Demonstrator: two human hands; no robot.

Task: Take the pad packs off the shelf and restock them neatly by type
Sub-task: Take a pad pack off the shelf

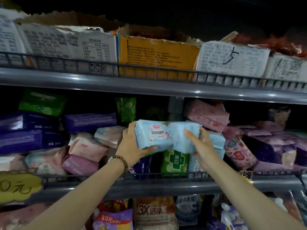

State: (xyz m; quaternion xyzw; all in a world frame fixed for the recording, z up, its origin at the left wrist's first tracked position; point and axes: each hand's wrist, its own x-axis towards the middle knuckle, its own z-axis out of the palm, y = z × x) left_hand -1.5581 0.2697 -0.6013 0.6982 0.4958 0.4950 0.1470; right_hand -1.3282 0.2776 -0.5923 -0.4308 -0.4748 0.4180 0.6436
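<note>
Both hands hold a stack of light blue pad packs (166, 135) just in front of the middle shelf (166, 186). My left hand (131, 146) grips the stack's left end, and a bead bracelet sits on that wrist. My right hand (201, 146) grips the right end. Behind the stack lie mixed packs: pink packs (207, 115) at the upper right, purple packs (89, 121) and green packs (41, 103) to the left, and pale pink packs (86, 146) lower left. A green pack (175, 161) stands upright below the held stack.
The top shelf (149, 83) carries torn cardboard boxes, white ones (71, 45) and a yellow one (157, 55). A low wire rail (166, 174) fronts the middle shelf. A yellow price tag (18, 186) hangs at the left. Bags of other goods (154, 213) fill the shelf below.
</note>
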